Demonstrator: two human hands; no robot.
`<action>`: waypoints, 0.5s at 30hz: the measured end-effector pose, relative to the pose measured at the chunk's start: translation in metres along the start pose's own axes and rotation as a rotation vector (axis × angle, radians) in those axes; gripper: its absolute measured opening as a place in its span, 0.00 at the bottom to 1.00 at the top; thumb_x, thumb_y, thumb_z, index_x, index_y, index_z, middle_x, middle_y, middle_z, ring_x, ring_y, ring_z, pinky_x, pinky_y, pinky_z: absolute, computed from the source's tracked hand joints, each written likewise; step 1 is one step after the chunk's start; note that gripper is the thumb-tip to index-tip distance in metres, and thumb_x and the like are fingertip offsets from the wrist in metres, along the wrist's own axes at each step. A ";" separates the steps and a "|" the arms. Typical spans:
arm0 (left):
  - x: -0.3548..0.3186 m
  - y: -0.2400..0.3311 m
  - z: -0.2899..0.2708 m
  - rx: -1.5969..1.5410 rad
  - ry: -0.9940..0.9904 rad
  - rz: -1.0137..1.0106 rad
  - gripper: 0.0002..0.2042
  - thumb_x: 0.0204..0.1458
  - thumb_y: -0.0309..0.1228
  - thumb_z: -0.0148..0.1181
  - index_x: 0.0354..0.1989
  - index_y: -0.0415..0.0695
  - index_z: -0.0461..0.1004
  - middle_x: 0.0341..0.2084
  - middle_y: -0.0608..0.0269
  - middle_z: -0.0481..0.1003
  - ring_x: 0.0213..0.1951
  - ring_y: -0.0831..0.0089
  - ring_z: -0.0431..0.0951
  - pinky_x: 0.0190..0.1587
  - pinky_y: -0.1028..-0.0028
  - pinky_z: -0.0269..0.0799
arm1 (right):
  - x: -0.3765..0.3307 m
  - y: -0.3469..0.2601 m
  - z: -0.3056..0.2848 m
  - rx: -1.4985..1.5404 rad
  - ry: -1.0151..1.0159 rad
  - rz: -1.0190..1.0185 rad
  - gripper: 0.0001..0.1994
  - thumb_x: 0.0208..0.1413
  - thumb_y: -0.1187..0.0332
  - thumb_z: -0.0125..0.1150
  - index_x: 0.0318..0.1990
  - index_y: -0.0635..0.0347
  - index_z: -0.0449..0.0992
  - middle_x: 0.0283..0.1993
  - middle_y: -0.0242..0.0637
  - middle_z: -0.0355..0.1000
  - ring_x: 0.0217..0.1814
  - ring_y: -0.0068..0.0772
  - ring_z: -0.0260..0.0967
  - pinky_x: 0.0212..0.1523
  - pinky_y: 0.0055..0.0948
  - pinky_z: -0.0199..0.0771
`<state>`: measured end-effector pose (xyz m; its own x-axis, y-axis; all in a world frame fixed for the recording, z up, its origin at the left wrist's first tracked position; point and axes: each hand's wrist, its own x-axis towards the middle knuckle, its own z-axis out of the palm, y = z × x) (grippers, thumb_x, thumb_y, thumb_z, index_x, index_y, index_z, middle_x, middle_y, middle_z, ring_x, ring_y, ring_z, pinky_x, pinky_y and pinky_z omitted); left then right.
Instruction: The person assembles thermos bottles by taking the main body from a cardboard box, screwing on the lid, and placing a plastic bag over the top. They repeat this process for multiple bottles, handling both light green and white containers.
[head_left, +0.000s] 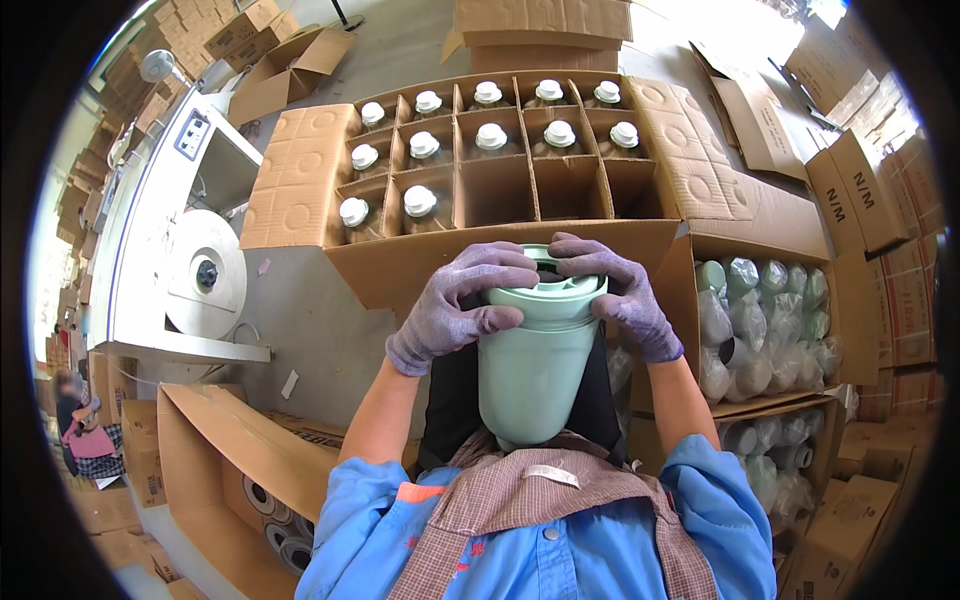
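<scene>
A pale green plastic flask-like vessel (535,385) is held upright in front of my lap, with a rimmed collar and a dark opening at its top. My left hand (465,297), in a purple-grey glove, grips the collar from the left, fingers over the rim and thumb on the near side. On the right, my gloved right hand (622,295) curls its fingers over the rim and presses its thumb to the side. Just beyond stands a divided cardboard carton (500,245) holding several clear-wrapped bottles (424,148) with white caps.
To the right, an open carton (760,395) holds green and clear plastic-wrapped vessels. Another carton (225,445) at lower left contains grey ring-ended parts (262,495). A white workbench (130,250) with a round white disc (205,290) stands left. A person (78,425) is at far left.
</scene>
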<state>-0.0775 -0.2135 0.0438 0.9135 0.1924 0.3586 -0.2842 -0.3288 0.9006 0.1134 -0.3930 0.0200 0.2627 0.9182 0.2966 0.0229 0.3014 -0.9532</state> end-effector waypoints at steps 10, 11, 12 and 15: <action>-0.013 -0.021 0.016 -0.185 0.172 -0.009 0.26 0.60 0.52 0.51 0.46 0.38 0.79 0.50 0.52 0.75 0.61 0.57 0.66 0.65 0.61 0.57 | -0.018 -0.023 0.039 -0.538 0.158 -0.036 0.25 0.51 0.58 0.65 0.53 0.65 0.73 0.59 0.52 0.66 0.66 0.49 0.62 0.65 0.40 0.60; -0.012 -0.021 0.013 -0.194 0.147 -0.009 0.27 0.61 0.52 0.49 0.46 0.37 0.78 0.50 0.51 0.75 0.62 0.57 0.66 0.65 0.61 0.57 | -0.019 -0.027 0.041 -0.600 0.154 -0.038 0.25 0.52 0.58 0.64 0.54 0.65 0.72 0.60 0.53 0.66 0.65 0.49 0.62 0.65 0.39 0.60; -0.012 -0.024 0.009 -0.174 0.081 -0.036 0.29 0.61 0.55 0.46 0.47 0.37 0.78 0.55 0.52 0.72 0.63 0.59 0.64 0.65 0.61 0.56 | -0.019 -0.026 0.040 -0.511 0.172 -0.007 0.25 0.53 0.58 0.64 0.54 0.65 0.72 0.60 0.53 0.66 0.65 0.49 0.63 0.64 0.39 0.61; -0.007 -0.023 0.018 -0.223 0.175 -0.083 0.32 0.62 0.57 0.41 0.52 0.35 0.74 0.61 0.48 0.66 0.62 0.59 0.65 0.65 0.63 0.58 | -0.010 -0.023 0.033 -0.296 0.305 0.093 0.21 0.59 0.59 0.58 0.51 0.67 0.73 0.58 0.52 0.68 0.62 0.43 0.65 0.62 0.36 0.63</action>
<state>-0.0719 -0.2236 0.0168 0.8776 0.3732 0.3009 -0.2853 -0.0978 0.9534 0.0780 -0.4006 0.0413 0.5487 0.8064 0.2207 0.2497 0.0938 -0.9638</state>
